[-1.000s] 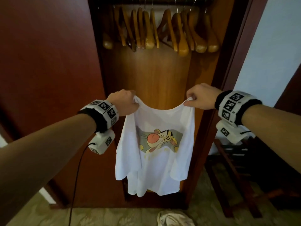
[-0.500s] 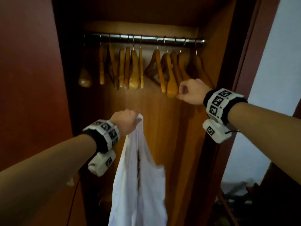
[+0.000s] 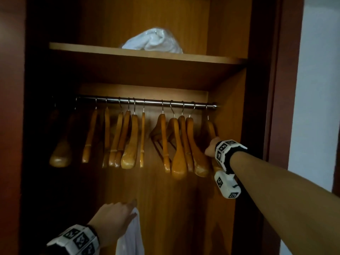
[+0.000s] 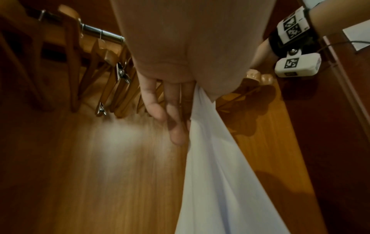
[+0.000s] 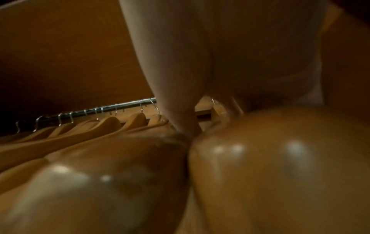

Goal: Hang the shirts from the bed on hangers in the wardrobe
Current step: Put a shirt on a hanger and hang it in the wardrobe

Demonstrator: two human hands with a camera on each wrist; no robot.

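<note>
A white shirt (image 3: 131,236) hangs limp from my left hand (image 3: 117,216), low in front of the open wardrobe. In the left wrist view the shirt (image 4: 216,174) is pinched at the thumb side while the other fingers (image 4: 156,107) lie fairly straight. Several wooden hangers (image 3: 178,144) hang on the metal rail (image 3: 147,102). My right hand (image 3: 210,148) reaches in at the rail's right end and grips the rightmost hanger (image 3: 209,128). Its thumb (image 5: 180,110) sits between that hanger (image 5: 280,158) and its neighbour (image 5: 100,174). The fingers are hidden in the head view.
A shelf (image 3: 202,58) above the rail carries a white bundle in clear plastic (image 3: 154,41). The dark red wardrobe frame (image 3: 276,107) stands right of my right arm, with a pale wall (image 3: 316,89) beyond. Some hangers (image 4: 102,109) on the left carry metal clips.
My right hand let go of the shirt, rose to the hangers and has moved to the rightmost one. The left hand alone holds the shirt. My view tilted upward.
</note>
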